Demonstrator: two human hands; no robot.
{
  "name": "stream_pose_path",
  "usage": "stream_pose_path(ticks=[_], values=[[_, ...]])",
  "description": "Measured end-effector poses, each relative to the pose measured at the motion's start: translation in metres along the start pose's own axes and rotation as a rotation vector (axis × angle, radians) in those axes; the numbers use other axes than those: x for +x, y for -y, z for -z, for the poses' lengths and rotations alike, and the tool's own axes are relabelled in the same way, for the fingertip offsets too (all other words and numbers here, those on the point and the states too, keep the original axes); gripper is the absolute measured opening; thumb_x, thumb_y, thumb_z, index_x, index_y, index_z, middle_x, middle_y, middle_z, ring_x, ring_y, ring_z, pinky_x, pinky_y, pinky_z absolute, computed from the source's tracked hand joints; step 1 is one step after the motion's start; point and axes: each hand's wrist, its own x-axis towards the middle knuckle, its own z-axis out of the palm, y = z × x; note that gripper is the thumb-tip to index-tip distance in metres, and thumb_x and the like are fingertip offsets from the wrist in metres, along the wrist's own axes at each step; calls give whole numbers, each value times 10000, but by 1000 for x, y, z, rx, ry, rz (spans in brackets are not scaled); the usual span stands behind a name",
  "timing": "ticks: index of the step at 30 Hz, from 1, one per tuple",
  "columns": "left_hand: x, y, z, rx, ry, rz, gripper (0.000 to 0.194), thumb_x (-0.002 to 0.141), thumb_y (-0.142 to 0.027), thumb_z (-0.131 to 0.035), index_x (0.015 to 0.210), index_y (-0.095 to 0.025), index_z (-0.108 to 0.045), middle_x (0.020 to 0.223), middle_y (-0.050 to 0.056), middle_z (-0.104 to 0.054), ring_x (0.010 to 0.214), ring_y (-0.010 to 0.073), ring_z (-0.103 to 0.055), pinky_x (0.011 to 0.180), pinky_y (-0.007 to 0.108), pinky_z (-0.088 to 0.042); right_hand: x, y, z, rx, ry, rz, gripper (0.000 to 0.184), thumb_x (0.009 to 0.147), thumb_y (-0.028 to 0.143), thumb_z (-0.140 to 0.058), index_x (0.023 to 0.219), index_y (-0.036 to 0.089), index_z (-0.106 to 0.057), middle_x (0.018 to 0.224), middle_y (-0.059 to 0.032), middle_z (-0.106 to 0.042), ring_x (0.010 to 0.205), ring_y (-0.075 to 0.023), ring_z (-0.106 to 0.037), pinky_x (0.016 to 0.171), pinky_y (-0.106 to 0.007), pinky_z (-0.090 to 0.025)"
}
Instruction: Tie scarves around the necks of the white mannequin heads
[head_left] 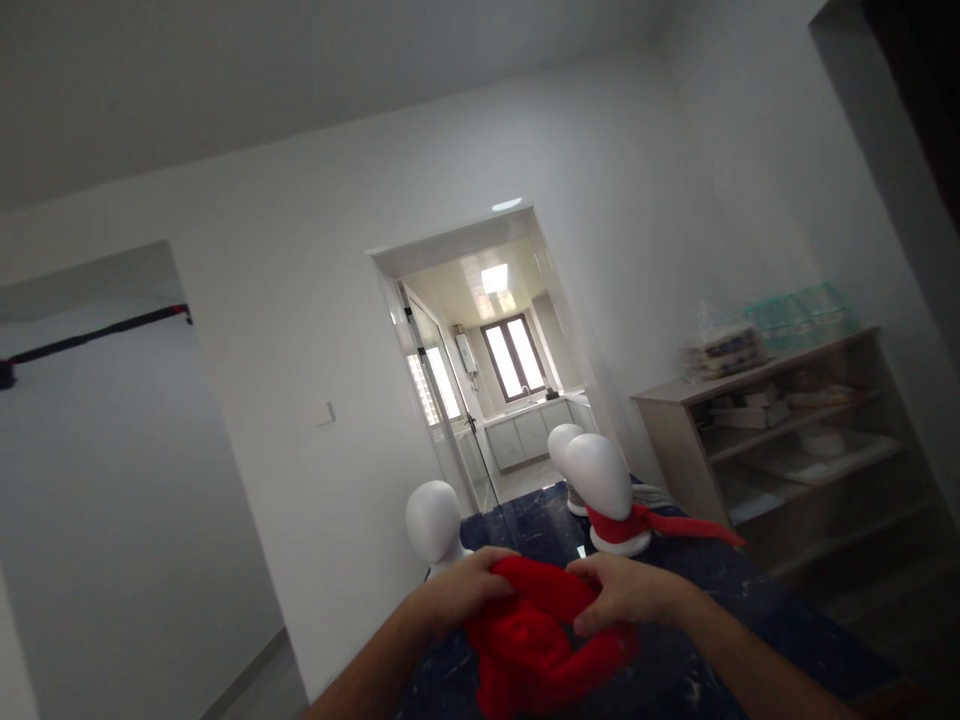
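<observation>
A bunched red cloth [536,640] hangs between both hands over a dark blue marbled table [712,600]. My left hand [465,585] is closed on its upper left edge and my right hand [622,592] is closed on its upper right edge. Just beyond my left hand stands a bare white mannequin head [433,522]. Past my right hand another white mannequin head [600,475] wears a red scarf [660,524] tied round its neck, its tail trailing right. A third white head [561,442] shows partly behind it.
A wooden shelf unit [787,440] with boxes and packets stands at the right wall. An open doorway [487,370] leads into a bright kitchen with a window. White walls surround; a black bar [90,335] crosses the left recess.
</observation>
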Motion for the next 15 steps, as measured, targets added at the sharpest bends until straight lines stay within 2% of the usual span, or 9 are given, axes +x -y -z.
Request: stream_pose_path(ticks=[2,5,8,10,12,15], values=[[7,-23,-2,-148,-26,-59,185,776,-252,-720,940,-168,-741,809,8,-731,682,127,-619,646,231,-467,5,8,-3,2,10,36,472,607,260,-913,1048,212,-751,875,40,-738,715,-123,-607,638,-216,-474],[22,-56,-7,-215,-22,-162,109,806,-236,-692,863,-145,-715,741,18,-708,603,107,-589,570,213,-443,22,19,-20,131,-99,162,553,644,298,-912,1157,220,-721,899,25,-754,777,-162,-647,733,-277,-513],[38,-87,-10,-199,-9,-238,103,828,-252,-689,827,-150,-686,687,7,-689,480,74,-502,455,195,-374,44,27,-42,258,-205,297,501,685,333,-903,1136,209,-725,998,-23,-786,923,-218,-697,874,-349,-533],[46,-106,-9,-208,-7,-278,159,858,-307,-709,904,-157,-684,715,8,-704,443,58,-473,418,184,-341,54,28,-50,337,-241,309,450,694,363,-904,1072,190,-730,969,-43,-795,922,-236,-716,889,-381,-542],[49,-125,-3,-217,-23,-317,229,887,-352,-719,1009,-165,-670,801,30,-740,448,49,-490,424,171,-351,60,28,-47,395,-211,267,426,730,433,-876,1025,168,-721,857,-56,-788,823,-243,-732,832,-409,-565],[46,-152,17,-218,-81,-380,233,894,-323,-736,1049,-173,-647,823,19,-730,438,35,-484,409,153,-343,55,32,-20,380,-186,209,429,810,537,-781,994,160,-692,727,-33,-741,641,-211,-702,697,-397,-588]])
